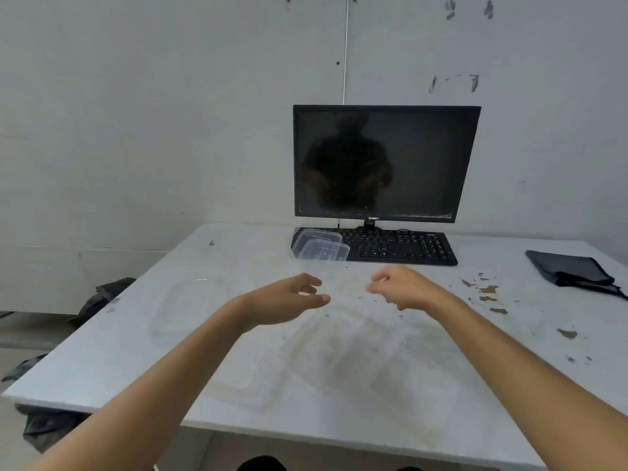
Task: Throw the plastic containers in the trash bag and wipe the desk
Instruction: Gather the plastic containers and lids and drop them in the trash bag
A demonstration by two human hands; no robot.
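Note:
Several clear plastic containers lie on the white desk point(102, 351). Two stacked ones point(319, 248) rest on the left end of the keyboard. Another container point(176, 311) sits at mid left, one point(244, 379) near the front, and one point(339, 338) in the middle under my hands. My left hand point(289, 299) and my right hand point(404, 287) hover side by side above the desk's middle, fingers loosely curled and apart, holding nothing. A black trash bag point(102, 297) hangs off the desk's left side. A dark folded cloth point(571, 270) lies at the far right.
A black monitor point(384, 164) stands at the back with a black keyboard point(401, 248) in front of it. Brown stains and crumbs point(486, 294) spot the desk's right part. More black bag material point(47, 430) shows below the front left corner.

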